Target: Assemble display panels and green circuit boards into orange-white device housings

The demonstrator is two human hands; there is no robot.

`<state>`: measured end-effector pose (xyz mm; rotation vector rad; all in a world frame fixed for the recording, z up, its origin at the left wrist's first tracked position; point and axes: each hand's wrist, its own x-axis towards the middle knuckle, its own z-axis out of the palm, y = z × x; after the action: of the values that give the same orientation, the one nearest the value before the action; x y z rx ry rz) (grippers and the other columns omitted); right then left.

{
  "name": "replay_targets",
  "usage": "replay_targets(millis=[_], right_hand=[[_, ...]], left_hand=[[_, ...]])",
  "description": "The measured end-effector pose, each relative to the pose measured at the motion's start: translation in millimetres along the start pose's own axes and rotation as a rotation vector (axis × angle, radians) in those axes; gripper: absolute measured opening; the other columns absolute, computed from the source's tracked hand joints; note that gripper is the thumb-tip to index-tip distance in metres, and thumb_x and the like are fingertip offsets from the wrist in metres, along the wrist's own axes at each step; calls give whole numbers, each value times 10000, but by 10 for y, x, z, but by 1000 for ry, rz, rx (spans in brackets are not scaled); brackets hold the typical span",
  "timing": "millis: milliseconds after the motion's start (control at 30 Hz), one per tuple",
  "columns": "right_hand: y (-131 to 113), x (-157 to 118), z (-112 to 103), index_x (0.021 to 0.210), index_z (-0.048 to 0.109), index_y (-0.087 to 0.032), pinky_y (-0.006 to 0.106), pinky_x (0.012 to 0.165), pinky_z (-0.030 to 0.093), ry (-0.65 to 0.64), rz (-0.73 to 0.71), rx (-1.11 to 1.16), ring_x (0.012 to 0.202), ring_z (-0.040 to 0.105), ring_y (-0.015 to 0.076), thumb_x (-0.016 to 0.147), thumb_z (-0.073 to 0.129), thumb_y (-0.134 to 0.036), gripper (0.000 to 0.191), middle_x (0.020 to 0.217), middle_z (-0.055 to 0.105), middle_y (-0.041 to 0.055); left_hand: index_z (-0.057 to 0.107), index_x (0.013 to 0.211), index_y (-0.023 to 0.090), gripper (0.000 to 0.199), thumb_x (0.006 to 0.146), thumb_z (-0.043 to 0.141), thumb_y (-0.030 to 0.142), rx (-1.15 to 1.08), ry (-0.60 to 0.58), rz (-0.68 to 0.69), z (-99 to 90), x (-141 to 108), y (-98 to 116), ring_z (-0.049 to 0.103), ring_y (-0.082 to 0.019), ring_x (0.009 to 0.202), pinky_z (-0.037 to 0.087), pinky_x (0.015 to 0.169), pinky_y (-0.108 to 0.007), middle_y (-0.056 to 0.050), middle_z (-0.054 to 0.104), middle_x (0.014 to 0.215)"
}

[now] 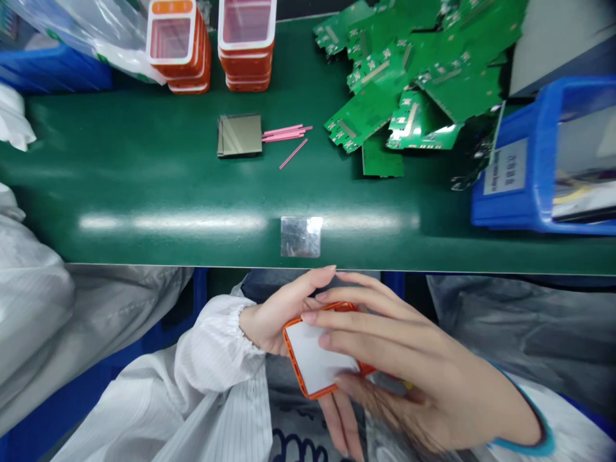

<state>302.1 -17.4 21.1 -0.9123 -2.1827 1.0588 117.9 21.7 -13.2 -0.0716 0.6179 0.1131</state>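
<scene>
With left hand [275, 321], cradles orange-framed case [294, 364]; with right hand [418, 359], grasps it across white panel [308, 359], probably for steadiness, just off surface [168, 186] edge.

Glossy green tabletop [144, 170]; smooth orange plastic casing [294, 360], matt white face [312, 359]; cloth sleeve [216, 337]

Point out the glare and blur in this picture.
Head view: a whitish band of glare runs along the green table, with a bright patch on the small metallic plate; head view: the right hand looks smeared toward the thumb; head view: small white highlights sit on the green circuit boards.
</scene>
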Motion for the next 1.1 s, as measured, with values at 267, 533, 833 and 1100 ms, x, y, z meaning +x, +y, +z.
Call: replay_targets(millis=[267, 533, 833, 1100], right_hand=[[-42, 157, 58, 988, 637, -184, 481, 1119, 331, 202, -98, -231, 1174, 553, 237, 890, 590, -386, 230, 1146, 688, 81], [476, 412, -147, 985, 631, -188, 397, 923, 497, 741, 77, -402, 1029, 621, 198, 884, 562, -137, 133, 1067, 701, 84], [946, 576, -215, 1061, 655, -125, 448, 843, 407, 553, 254, -991, 1003, 628, 260, 910, 513, -106, 209, 1082, 724, 100], [890, 434, -234, 1115, 619, -90, 461, 905, 397, 551, 51, -1094, 900, 656, 224, 866, 483, 32, 309, 986, 749, 91]], left_hand=[[719, 880, 154, 506, 680, 702, 619, 156, 4, 109, 25, -157, 108, 593, -103, 605, 416, 548, -182, -44, 694, 809], [564, 1050, 217, 224, 864, 574, 341, 293, -185, 278, 36, -222, 288, 702, -326, 909, 567, 675, -400, -119, 658, 1122], [595, 1106, 202, 356, 774, 612, 73, 295, 17, 398, -15, -250, 291, 609, -354, 1140, 518, 903, -558, -136, 648, 1215], [638, 1075, 203, 357, 788, 544, 12, 197, -84, 485, -7, -208, 262, 655, -301, 1061, 536, 887, -562, -114, 665, 1186]])
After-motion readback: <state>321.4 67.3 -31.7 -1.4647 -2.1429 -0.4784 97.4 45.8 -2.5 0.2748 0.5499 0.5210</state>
